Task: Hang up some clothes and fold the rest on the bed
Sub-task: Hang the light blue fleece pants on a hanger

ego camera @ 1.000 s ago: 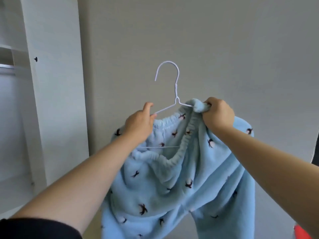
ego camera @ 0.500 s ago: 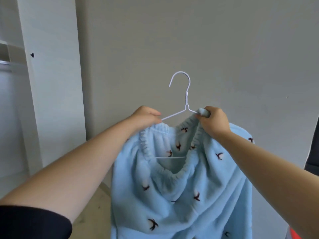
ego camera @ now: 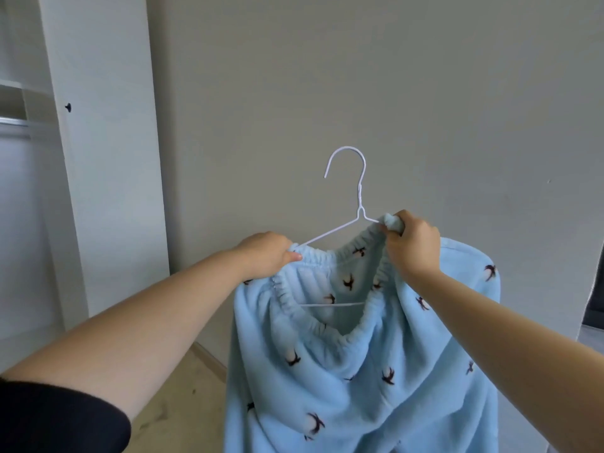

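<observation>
Light blue fleece trousers (ego camera: 359,371) with small dark bird prints hang in front of me from a thin white wire hanger (ego camera: 346,220). The hanger's hook points up and its lower bar shows inside the elastic waistband. My left hand (ego camera: 264,255) grips the waistband at the hanger's left shoulder. My right hand (ego camera: 410,241) pinches a bunch of the waistband at the hanger's right shoulder. The trouser legs drop out of the frame at the bottom.
A plain grey wall (ego camera: 359,93) stands right behind the trousers. To the left is a white wardrobe panel (ego camera: 104,158), with a metal rail (ego camera: 13,121) inside the open section at the far left. Beige floor (ego camera: 183,397) shows below.
The hanger and trousers have sunk and drifted to the right. My left hand has gone from the bare hanger wire to gripping the waistband over the hanger's left shoulder.
</observation>
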Demonstrator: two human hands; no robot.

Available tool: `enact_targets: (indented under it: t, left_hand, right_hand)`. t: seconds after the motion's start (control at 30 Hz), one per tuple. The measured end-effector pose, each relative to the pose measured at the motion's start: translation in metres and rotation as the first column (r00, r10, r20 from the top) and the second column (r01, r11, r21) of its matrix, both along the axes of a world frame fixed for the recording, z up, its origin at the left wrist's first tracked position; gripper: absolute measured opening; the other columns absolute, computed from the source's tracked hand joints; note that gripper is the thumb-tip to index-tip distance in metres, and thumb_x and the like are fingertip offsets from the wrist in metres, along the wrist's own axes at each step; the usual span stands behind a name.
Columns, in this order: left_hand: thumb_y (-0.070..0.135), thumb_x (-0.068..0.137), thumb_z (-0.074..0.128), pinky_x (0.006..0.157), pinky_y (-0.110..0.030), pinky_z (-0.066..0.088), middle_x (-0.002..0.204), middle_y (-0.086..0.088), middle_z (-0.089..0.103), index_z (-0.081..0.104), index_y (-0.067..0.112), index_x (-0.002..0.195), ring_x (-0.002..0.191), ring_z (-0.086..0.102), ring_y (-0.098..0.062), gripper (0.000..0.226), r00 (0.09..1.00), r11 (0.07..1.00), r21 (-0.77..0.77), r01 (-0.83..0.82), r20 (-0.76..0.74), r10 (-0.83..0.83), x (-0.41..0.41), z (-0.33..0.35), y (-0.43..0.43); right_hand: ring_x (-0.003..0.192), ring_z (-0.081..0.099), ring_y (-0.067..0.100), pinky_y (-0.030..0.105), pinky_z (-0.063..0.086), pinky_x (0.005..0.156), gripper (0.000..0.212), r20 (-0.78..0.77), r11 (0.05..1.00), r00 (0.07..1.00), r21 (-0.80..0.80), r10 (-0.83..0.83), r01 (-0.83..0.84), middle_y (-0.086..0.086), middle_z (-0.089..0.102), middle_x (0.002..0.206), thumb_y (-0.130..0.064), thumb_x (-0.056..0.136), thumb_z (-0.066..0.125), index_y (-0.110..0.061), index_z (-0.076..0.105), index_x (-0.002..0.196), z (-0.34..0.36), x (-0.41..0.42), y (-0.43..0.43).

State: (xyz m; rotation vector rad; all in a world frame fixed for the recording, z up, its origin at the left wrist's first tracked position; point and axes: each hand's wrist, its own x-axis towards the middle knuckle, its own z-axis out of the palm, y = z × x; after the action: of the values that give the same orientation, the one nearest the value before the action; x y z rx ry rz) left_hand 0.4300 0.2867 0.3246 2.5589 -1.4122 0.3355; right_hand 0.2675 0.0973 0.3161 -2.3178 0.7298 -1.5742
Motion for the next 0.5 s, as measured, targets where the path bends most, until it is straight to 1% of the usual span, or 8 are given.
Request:
enact_targets:
  t: [0.07, 0.13, 0.2, 0.23, 0.3, 0.37, 0.43, 0.5]
  left_hand:
    - [0.038, 0.098, 0.046, 0.08, -0.032, 0.04, 0.099, -0.014, 0.062, 0.049, 0.01, 0.079, 0.101, 0.057, -0.033, 0.034, 0.999, 0.99, -0.132, 0.05, 0.025, -0.047, -0.005, 0.0, -0.004]
    - [0.033, 0.098, 0.049, 0.077, -0.032, 0.039, 0.093, -0.016, 0.063, 0.051, 0.01, 0.076, 0.096, 0.058, -0.035, 0.032, 0.991, 0.946, -0.297, 0.133, 0.014, -0.135, -0.011, 0.005, -0.008]
    - [0.029, 0.097, 0.051, 0.073, -0.03, 0.035, 0.096, -0.02, 0.065, 0.061, 0.003, 0.085, 0.094, 0.059, -0.036, 0.03, 0.981, 0.884, -0.429, 0.185, 0.021, -0.195, -0.017, 0.01, -0.014]
    - [0.029, 0.097, 0.052, 0.073, -0.029, 0.033, 0.101, -0.021, 0.066, 0.063, 0.001, 0.092, 0.096, 0.058, -0.036, 0.03, 0.983, 0.869, -0.464, 0.172, 0.022, -0.183, -0.017, 0.013, -0.018]
    - [0.033, 0.097, 0.05, 0.075, -0.03, 0.036, 0.106, -0.017, 0.066, 0.064, 0.005, 0.101, 0.099, 0.058, -0.035, 0.031, 0.997, 0.867, -0.493, 0.071, 0.003, -0.08, -0.013, 0.013, -0.021]
    - [0.038, 0.096, 0.049, 0.072, -0.03, 0.037, 0.104, -0.012, 0.066, 0.065, 0.012, 0.099, 0.097, 0.058, -0.033, 0.03, 0.999, 0.86, -0.509, -0.045, -0.024, 0.038, -0.007, 0.01, -0.021]
    - [0.039, 0.096, 0.049, 0.068, -0.029, 0.035, 0.1, -0.011, 0.067, 0.064, 0.015, 0.093, 0.093, 0.058, -0.033, 0.029, 0.993, 0.834, -0.54, -0.115, -0.058, 0.099, -0.003, 0.007, -0.02]
    - [0.039, 0.094, 0.052, 0.068, -0.029, 0.035, 0.098, -0.011, 0.067, 0.061, 0.016, 0.082, 0.091, 0.059, -0.033, 0.027, 0.985, 0.82, -0.546, -0.17, -0.112, 0.13, -0.002, 0.008, -0.021]
  right_hand:
    - [0.072, 0.053, 0.036, 0.04, 0.04, 0.07, 0.013, 0.042, 0.999, 0.999, -0.039, -0.009, 0.01, 0.015, 0.064, 0.076, -0.009, 0.09, 0.052, -0.001, 0.061, 0.084, 0.003, -0.002, 0.005]
    - [0.07, 0.052, 0.033, 0.041, 0.039, 0.07, 0.011, 0.105, 0.996, 0.994, -0.089, 0.001, 0.008, 0.012, 0.063, 0.074, -0.007, 0.089, 0.053, -0.002, 0.06, 0.082, 0.006, -0.002, 0.014]
    - [0.071, 0.051, 0.032, 0.041, 0.038, 0.071, 0.011, 0.119, 0.989, 0.993, -0.145, 0.019, -0.002, 0.011, 0.062, 0.074, -0.006, 0.088, 0.053, -0.003, 0.06, 0.081, 0.008, 0.001, 0.021]
    - [0.073, 0.051, 0.032, 0.041, 0.038, 0.071, 0.011, 0.089, 0.986, 0.996, -0.167, 0.027, -0.012, 0.011, 0.062, 0.076, -0.005, 0.088, 0.052, -0.003, 0.061, 0.082, 0.009, 0.002, 0.022]
    - [0.082, 0.051, 0.035, 0.04, 0.038, 0.073, 0.013, -0.04, 0.978, 0.999, -0.204, 0.037, -0.044, 0.015, 0.062, 0.083, 0.002, 0.087, 0.048, 0.001, 0.061, 0.085, 0.013, 0.004, 0.023]
    - [0.091, 0.048, 0.033, 0.038, 0.036, 0.076, 0.018, -0.159, 0.96, 0.986, -0.281, -0.043, -0.004, 0.015, 0.06, 0.093, 0.005, 0.085, 0.046, 0.002, 0.063, 0.088, 0.014, 0.005, 0.022]
    - [0.095, 0.044, 0.031, 0.036, 0.034, 0.076, 0.018, -0.141, 0.941, 0.978, -0.322, -0.152, 0.1, 0.014, 0.054, 0.098, 0.0, 0.088, 0.047, 0.0, 0.064, 0.089, 0.017, 0.004, 0.023]
    - [0.091, 0.045, 0.031, 0.037, 0.037, 0.074, 0.018, -0.005, 0.967, 0.998, -0.247, -0.058, 0.055, 0.012, 0.048, 0.091, -0.004, 0.091, 0.046, 0.002, 0.062, 0.084, 0.022, 0.003, 0.033]
